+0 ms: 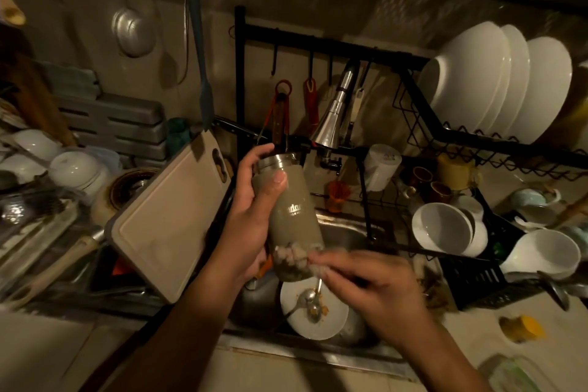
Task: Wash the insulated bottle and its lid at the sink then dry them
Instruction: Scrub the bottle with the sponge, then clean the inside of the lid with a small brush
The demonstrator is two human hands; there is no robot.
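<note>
soaping the insulated bottle (296,223) over the sink (343,234), mid-wash by the look of it.

propped against the sink's left edge, a cutting board (165,223), out of the way; gripped high near the steel neck by the left hand (251,216), fingers wrapped round and thumb across the front, open mouth tilted up toward the faucet (332,118), probably to leave the lower body free and let suds (292,259) drip into the basin; held above a dirty plate (334,321) with spoons; worked at the foamy base by the right hand (378,289), too blurred to tell how far closed or whether on a sponge; no lid in sight; drying not yet begun.
</note>
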